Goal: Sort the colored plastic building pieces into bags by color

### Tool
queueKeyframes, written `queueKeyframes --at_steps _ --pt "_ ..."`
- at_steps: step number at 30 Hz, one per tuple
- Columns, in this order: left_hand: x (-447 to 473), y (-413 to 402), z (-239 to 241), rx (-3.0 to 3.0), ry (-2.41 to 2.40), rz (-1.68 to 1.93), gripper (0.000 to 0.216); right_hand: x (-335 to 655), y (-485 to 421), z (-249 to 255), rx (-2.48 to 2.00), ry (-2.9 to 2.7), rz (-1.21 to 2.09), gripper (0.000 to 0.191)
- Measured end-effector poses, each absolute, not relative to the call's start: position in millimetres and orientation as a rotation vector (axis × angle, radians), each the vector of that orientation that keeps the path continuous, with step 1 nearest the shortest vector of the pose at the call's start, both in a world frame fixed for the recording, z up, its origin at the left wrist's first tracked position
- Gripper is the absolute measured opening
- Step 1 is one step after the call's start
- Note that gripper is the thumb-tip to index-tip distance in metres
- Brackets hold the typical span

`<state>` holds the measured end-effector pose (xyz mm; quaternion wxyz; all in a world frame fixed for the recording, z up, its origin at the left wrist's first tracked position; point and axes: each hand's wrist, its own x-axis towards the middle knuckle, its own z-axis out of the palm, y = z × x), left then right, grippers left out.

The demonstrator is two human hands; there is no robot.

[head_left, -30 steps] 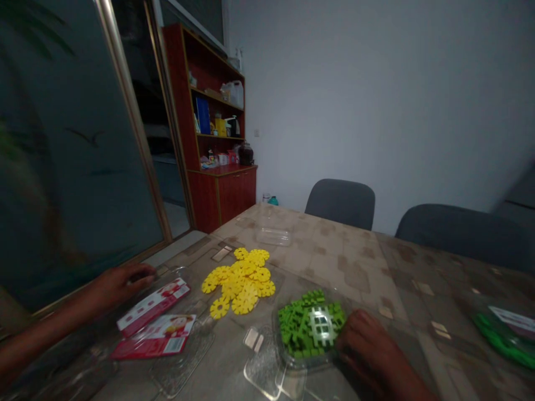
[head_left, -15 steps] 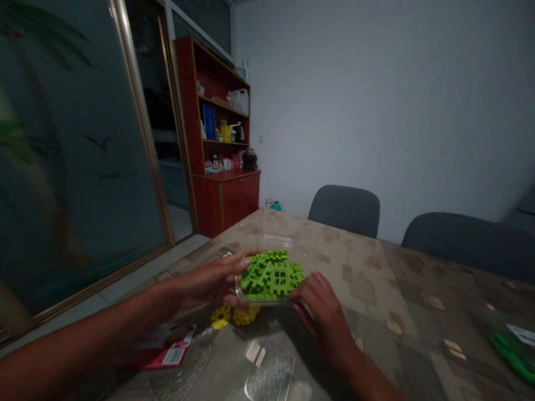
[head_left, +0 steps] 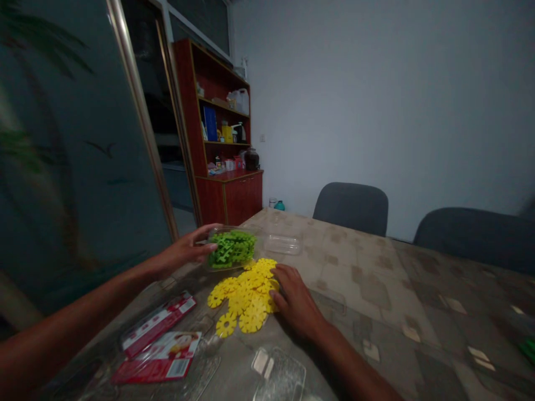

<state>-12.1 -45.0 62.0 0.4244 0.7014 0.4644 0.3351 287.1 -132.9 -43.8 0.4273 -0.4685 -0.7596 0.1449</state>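
Note:
My left hand (head_left: pixel 200 245) grips the left side of a clear plastic container (head_left: pixel 211 267) filled with green interlocking pieces (head_left: pixel 234 249). Its thumb lies over the near side of the container. Just in front is a heap of yellow notched discs (head_left: pixel 246 295) on the table. My right hand (head_left: pixel 295 295) rests against the right side of that heap, thumb and fingers apart, fingertips touching the discs. Nothing shows as held in it.
An empty clear tray (head_left: pixel 283 244) stands behind the heap. Red-and-white packaging cards (head_left: pixel 161 353) lie at the near left, with a clear plastic shell (head_left: pixel 278 373) at the front. Grey chairs (head_left: pixel 351 206) stand beyond the table (head_left: pixel 376 312); green pieces (head_left: pixel 529 348) show at the right edge.
The container of green pieces has moved left and back in my left hand, uncovering the yellow discs. My right hand has let go of the container and now touches the discs.

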Motion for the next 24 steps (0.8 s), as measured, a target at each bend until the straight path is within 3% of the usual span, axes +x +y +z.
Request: queueKeyframes --at_steps 7,24 --pt "5 -49 43 2.193 1.036 0.850 0.063 292 -105 -64 -1.405 -1.650 0.440 0.046" --pt "10 -68 19 2.820 0.725 0.822 0.038 290 -102 -62 -1.376 -1.480 0.551 0.049"
